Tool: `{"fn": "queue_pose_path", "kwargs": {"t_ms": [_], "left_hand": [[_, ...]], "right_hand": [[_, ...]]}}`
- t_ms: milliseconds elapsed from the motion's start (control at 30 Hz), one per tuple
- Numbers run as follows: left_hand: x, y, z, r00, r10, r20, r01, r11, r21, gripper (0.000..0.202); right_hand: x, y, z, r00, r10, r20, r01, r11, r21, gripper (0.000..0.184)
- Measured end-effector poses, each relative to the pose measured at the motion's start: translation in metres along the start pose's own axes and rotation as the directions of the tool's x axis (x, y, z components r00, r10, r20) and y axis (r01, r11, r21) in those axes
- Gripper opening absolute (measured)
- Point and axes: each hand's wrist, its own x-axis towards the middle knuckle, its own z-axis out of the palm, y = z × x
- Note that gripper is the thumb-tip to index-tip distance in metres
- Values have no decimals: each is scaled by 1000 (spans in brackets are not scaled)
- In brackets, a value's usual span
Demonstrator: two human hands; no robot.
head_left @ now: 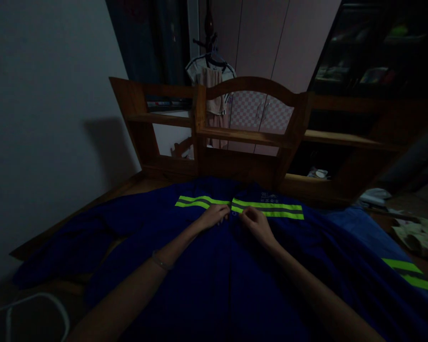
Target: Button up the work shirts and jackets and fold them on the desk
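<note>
A dark blue work jacket [199, 266] lies spread out with its front up, sleeves out to both sides. Yellow-green reflective bands with a grey middle stripe cross its chest, and pale printing shows above the right-hand band. At the front opening, my left hand [214, 216] has its fingers curled on the cloth by the end of the left band. Just across the opening, my right hand [256, 223] is closed with thumb and fingers together at the jacket's other front edge. A small round button [234, 213] shows between the hands. My fingertips are partly hidden.
Beyond the jacket stands a wooden headboard with shelves [242, 135]. A pale wall [50, 118] rises at left. Clothes [212, 78] hang on a stand behind, near pink cabinets [257, 28]. Crumpled light fabric [421, 237] lies at far right. The room is dim.
</note>
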Motion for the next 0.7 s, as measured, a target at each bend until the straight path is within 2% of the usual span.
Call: {"fn": "queue_pose_path", "kwargs": {"t_ms": [67, 133, 200, 267, 367, 467, 700], "left_hand": [[-15, 7, -7, 999, 35, 25, -34, 999, -34, 24], [-39, 19, -11, 991, 135, 12, -136, 991, 8, 22], [-64, 30, -12, 970, 240, 35, -242, 961, 131, 26], [-85, 39, -8, 961, 259, 96, -276, 927, 255, 26], [-100, 42, -2, 972, 190, 138, -227, 912, 341, 20], [-101, 36, 1, 980, 146, 132, -182, 929, 324, 19], [-103, 31, 1, 979, 164, 119, -190, 948, 257, 13]], "right_hand": [[-32, -20, -1, 992, -48, 112, 69, 979, -193, 22], [-67, -35, 0, 968, -120, 218, 196, 907, -372, 15], [-96, -40, 3, 958, -145, 249, 255, 829, -499, 13], [-115, -36, 7, 960, -137, 244, 257, 779, -573, 17], [-124, -26, 13, 964, -126, 235, 246, 762, -599, 22], [-124, -20, 14, 964, -126, 234, 247, 750, -614, 25], [-131, -22, 17, 956, -148, 254, 286, 667, -688, 32]]}}
